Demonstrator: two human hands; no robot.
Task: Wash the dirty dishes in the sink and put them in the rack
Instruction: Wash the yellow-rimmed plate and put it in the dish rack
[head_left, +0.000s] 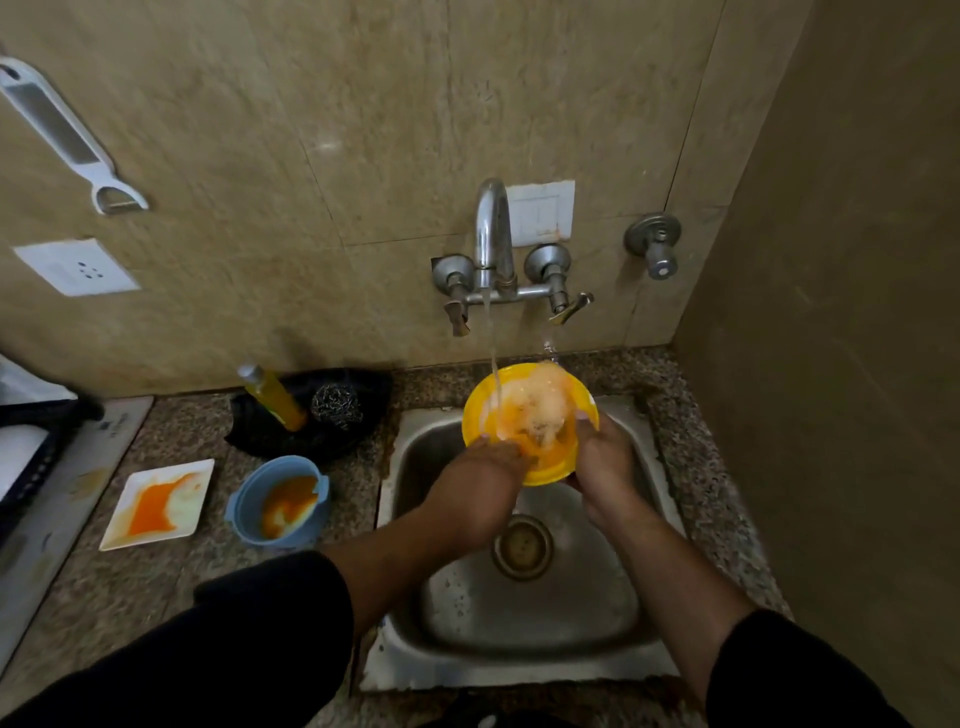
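Observation:
A yellow bowl (483, 410) is held tilted over the steel sink (524, 644), under water running from the wall tap (492, 234). Foam and water splash inside it. My right hand (602, 462) grips the bowl's right rim and underside. My left hand (480, 486) reaches into the bowl from the left, its fingertips hidden in the foam. On the counter to the left sit a white square plate (156, 504) smeared with orange sauce and a blue bowl (278, 501) with orange residue.
A yellow soap bottle (272, 397) and a steel scrubber (336, 405) lie on a black cloth behind the blue bowl. A dark rack edge (31, 452) shows at far left. A side wall (831, 364) stands close on the right. The sink drain (522, 545) is uncovered.

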